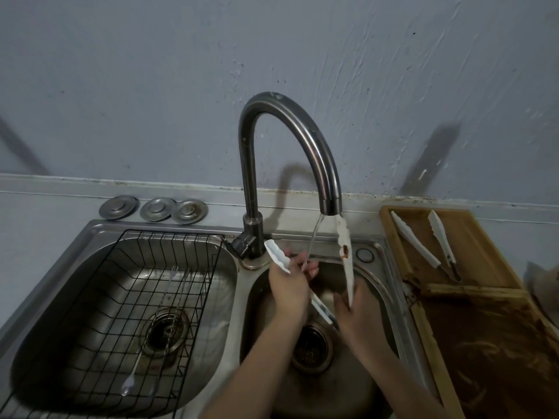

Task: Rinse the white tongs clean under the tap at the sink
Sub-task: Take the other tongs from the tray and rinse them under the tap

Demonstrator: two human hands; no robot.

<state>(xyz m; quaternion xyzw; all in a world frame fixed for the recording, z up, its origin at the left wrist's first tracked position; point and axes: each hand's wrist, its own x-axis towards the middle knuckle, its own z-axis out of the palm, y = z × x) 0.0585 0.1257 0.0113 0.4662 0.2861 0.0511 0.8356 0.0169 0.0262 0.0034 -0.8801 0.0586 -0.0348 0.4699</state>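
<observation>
Both hands (320,293) hold white tongs (346,258) spread under the running tap (302,140).

Counter (45,207) bears three metal discs (157,209) (left) and board (472,246).

No lettering, label, brand, number or sign can be read anywhere — not on the curved dark metal tap (290,140), the stainless steel double sink (90,231), the white plastic tongs (346,252) or the stained wooden cutting board (472,297). The plain grey wall (151,86) carries only scuffs and specks — nothing written.
</observation>
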